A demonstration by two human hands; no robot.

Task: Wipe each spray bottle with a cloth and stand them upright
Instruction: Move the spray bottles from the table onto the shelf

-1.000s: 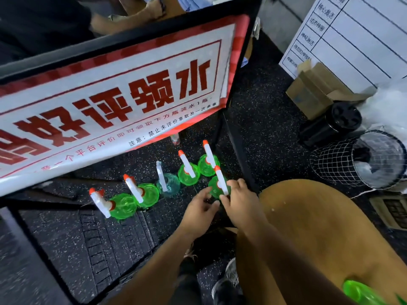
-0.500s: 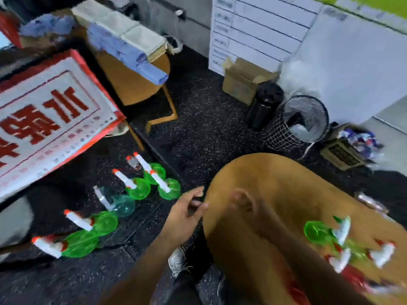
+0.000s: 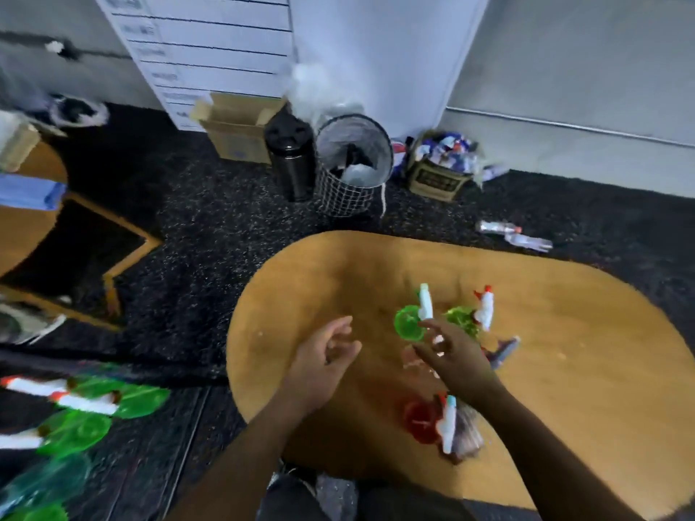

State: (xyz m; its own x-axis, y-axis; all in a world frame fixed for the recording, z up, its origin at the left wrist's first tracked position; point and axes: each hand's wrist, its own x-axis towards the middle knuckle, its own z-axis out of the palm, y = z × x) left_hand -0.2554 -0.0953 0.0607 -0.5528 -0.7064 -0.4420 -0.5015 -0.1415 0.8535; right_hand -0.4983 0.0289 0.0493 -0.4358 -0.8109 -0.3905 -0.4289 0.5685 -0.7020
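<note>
Biggest thing here is the dark speckled carpet floor (image 3: 225, 227), and sitting on it is a rounded tan wooden tabletop (image 3: 564, 355) that fills most of the lower right. Behind it a big white ruled board (image 3: 210, 50) leans against the wall, with an open brown cardboard box (image 3: 237, 133) at its foot. Right next to the box stand a black cylindrical bin (image 3: 291, 159) and a wire-mesh wastebasket with a clear liner (image 3: 349, 167), the two just about touching.

Both arms reach in from the bottom over the table. The left hand (image 3: 323, 366) hovers above the wood with loosely curled, relaxed fingers and nothing in it. The right hand (image 3: 455, 359) is further in, fingers spread and half bent, its fingertips just beside the bottles; it's blurry, so whether it actually touches one I can't tell, but it isn't wrapped round anything.

On the table, a clear green spray bottle with a white trigger head (image 3: 411, 321) stands upright just past the right hand's fingers. A second green spray bottle with a red-tipped white head (image 3: 460, 317) stands beside it. Closer to the person, under the right forearm, is a red spray bottle with a white and blue head (image 3: 425, 421).

Down on the floor at the far left, a smeared row of green spray bottles with white heads (image 3: 86, 408) sits well apart from the table.
</note>
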